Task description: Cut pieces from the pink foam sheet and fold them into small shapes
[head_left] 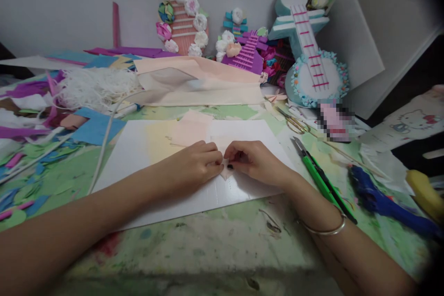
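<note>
My left hand (199,164) and my right hand (258,162) meet over the middle of a white board (138,203). Both hands are closed, their fingertips pinched on a small pale pink paper piece (226,175) whose pointed lower end shows between them. A dark spot sits at the right thumb; I cannot tell what it is. Just beyond my left hand, a flat pink paper sheet (192,127) lies on the board. My fingers hide most of the piece they hold.
To the right lie a green utility knife (321,182), scissors (294,122) and a blue glue gun (385,199). Paper scraps (34,180) and white shreds (97,85) crowd the left. Decorated paper instruments (314,55) stand at the back, behind large pale paper sheets (201,85).
</note>
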The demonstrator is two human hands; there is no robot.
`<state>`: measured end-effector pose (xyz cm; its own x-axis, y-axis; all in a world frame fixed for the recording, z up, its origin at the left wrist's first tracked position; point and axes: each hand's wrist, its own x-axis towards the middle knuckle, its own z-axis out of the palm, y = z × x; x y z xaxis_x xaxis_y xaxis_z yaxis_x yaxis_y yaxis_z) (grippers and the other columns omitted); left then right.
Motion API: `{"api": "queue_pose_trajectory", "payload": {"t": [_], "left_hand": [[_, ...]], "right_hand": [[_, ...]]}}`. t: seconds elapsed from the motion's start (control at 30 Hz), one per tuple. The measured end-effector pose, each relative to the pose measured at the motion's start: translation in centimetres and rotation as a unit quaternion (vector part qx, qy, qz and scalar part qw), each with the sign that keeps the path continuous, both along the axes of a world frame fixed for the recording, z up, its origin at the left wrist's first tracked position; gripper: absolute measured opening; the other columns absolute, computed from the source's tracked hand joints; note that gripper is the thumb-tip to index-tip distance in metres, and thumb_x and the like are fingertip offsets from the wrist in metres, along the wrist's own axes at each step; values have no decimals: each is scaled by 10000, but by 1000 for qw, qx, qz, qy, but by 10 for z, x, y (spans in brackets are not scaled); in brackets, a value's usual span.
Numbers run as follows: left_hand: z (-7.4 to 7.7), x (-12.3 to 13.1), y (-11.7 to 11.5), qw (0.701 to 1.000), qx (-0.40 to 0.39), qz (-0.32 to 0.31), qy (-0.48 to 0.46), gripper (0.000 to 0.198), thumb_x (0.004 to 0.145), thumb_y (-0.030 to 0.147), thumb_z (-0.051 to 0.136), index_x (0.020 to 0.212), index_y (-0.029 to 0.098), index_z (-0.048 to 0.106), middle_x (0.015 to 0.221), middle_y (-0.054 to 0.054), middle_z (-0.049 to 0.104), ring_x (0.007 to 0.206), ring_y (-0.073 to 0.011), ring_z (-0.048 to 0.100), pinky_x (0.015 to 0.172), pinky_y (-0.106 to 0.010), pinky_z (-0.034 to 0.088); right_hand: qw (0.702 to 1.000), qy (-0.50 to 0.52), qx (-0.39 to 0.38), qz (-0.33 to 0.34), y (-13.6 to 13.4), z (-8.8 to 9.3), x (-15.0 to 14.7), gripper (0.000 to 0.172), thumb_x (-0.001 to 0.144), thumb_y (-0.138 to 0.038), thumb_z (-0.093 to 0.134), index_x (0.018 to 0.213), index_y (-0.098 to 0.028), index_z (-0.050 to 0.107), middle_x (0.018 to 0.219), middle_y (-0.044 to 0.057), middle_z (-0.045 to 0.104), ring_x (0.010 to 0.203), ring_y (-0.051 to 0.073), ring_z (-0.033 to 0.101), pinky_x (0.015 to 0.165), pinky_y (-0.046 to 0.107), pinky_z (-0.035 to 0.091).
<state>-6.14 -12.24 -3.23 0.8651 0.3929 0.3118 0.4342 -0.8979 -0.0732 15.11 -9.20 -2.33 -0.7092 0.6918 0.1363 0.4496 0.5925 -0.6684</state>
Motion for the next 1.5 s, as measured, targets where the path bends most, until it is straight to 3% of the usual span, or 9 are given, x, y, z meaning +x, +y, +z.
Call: {"api": "queue_pose_trajectory", "payload": {"t": [0.2, 0.33, 0.57, 1.5], "left_hand": [[9, 4, -24, 994, 25, 49, 96, 251, 893, 76, 420, 1079, 94, 588, 936, -118, 613, 883, -245, 541, 769, -377, 410], [9, 4, -31, 995, 0, 55, 83, 267, 895, 76, 413, 1111, 120, 563, 1010, -119, 620, 957, -245, 560, 836, -382, 401], [7, 1, -28, 997, -37, 39, 48, 265, 906, 97, 420, 1137, 153, 537, 1069, -111, 619, 1003, -223, 565, 869, -352, 404], [7, 2, -23, 996, -43, 28, 70, 270, 883, 81, 435, 1126, 113, 548, 1069, -130, 617, 1017, -256, 555, 861, -396, 427]], "right_hand": [[1000, -4, 1, -2, 1, -2, 1, 187, 755, -37, 549, 874, -165, 615, 755, -5, 628, 690, 106, 566, 653, 227, 427], [1000, -3, -2, 2, 2, -3, 3, 181, 761, -51, 549, 883, -171, 609, 778, 1, 631, 710, 112, 570, 660, 231, 430], [1000, 0, 2, 3, 2, -2, 2, 169, 762, -48, 546, 864, -166, 609, 765, -3, 626, 700, 109, 561, 663, 233, 423], [1000, -15, 6, 6, 1, -1, 1, 191, 749, -32, 533, 864, -160, 616, 772, 0, 632, 684, 105, 548, 655, 230, 412]]}}
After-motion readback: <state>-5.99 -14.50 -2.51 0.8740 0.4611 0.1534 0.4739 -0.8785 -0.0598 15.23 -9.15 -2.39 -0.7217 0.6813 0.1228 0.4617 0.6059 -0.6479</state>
